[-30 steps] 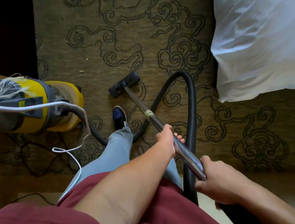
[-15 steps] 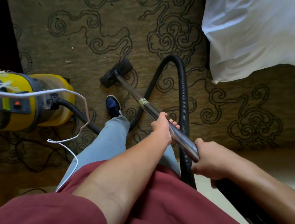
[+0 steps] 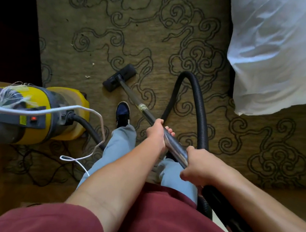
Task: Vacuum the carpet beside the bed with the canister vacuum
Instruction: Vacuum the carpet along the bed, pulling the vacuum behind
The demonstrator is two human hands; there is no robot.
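Observation:
A yellow and grey canister vacuum [image 3: 33, 114] stands at the left. Its black ribbed hose [image 3: 200, 107] loops over the olive carpet [image 3: 143, 23] with dark swirl patterns. The metal wand [image 3: 175, 149] runs from my hands forward and left to the black floor nozzle [image 3: 119, 77], which rests flat on the carpet. My left hand [image 3: 156, 131] is wrapped around the wand further down. My right hand [image 3: 199, 167] grips its upper end where the hose joins. The bed's white sheet [image 3: 288, 53] hangs at the upper right.
A white cord [image 3: 87, 125] runs from the left across the canister and loops by my left leg. My dark shoe [image 3: 122, 113] stands just behind the nozzle. Pale crumbs [image 3: 88, 76] lie on the carpet left of the nozzle. Dark furniture [image 3: 8, 16] borders the carpet's left edge.
The nozzle has slid slightly across the carpet while both hands keep their hold on the wand. My head has shifted, so the view moves a little; the canister stays put.

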